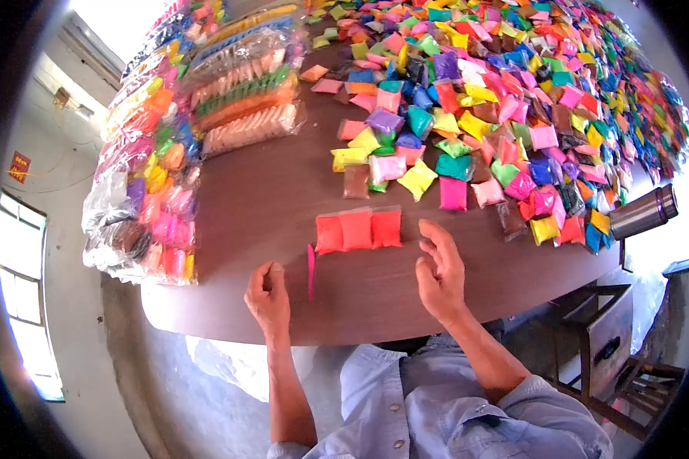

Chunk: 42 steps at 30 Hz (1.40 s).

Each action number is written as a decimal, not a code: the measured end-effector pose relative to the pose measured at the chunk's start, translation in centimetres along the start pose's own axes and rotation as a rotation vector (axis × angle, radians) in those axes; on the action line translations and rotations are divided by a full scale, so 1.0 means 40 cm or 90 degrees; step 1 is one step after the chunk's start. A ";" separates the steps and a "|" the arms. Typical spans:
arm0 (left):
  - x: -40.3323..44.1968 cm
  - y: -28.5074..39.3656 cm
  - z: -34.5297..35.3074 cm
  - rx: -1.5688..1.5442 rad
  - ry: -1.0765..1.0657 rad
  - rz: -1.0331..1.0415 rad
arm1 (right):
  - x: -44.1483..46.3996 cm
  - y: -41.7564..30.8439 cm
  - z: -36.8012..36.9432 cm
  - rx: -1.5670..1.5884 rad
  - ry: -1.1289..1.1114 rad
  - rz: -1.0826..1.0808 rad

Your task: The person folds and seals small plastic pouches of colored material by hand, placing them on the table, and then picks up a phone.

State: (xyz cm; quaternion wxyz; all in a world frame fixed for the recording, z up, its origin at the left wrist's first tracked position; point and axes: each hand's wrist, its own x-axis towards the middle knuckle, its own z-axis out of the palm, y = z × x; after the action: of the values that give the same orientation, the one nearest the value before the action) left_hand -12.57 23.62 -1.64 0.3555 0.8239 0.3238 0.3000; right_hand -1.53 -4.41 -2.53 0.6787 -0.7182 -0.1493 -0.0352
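Observation:
Three red packets in clear wrap lie side by side, overlapping, on the brown table in front of me. A thin pink stick-like tool rests just left of them, lengthwise toward me. My left hand is near the table's front edge, left of the pink tool and apart from it. Its fingers are curled in toward the thumb, and nothing shows in them. To the right of the red packets, my right hand is open, with bent fingers apart from the thumb and nothing held.
A large heap of small colourful packets covers the table's back and right. Clear bags of sorted packets lie at the back left, beside more bagged packets. A metal flask lies at the right edge. A wooden chair stands at lower right.

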 end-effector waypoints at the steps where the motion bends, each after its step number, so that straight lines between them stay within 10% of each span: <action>1: -0.001 -0.010 0.005 -0.017 0.015 0.029 | -0.008 0.003 -0.017 0.102 -0.021 0.060; 13: 0.000 -0.011 0.005 -0.042 0.006 0.008 | 0.014 0.013 -0.100 0.603 0.012 0.193; 42: -0.002 -0.010 0.004 -0.005 0.016 0.024 | 0.027 0.019 -0.110 0.660 0.004 0.217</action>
State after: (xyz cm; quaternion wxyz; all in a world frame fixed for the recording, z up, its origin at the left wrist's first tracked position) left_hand -12.64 23.72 -2.06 0.3492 0.8247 0.3110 0.3183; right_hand 0.35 -8.60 -2.67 0.9403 -0.3037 -0.0263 0.1513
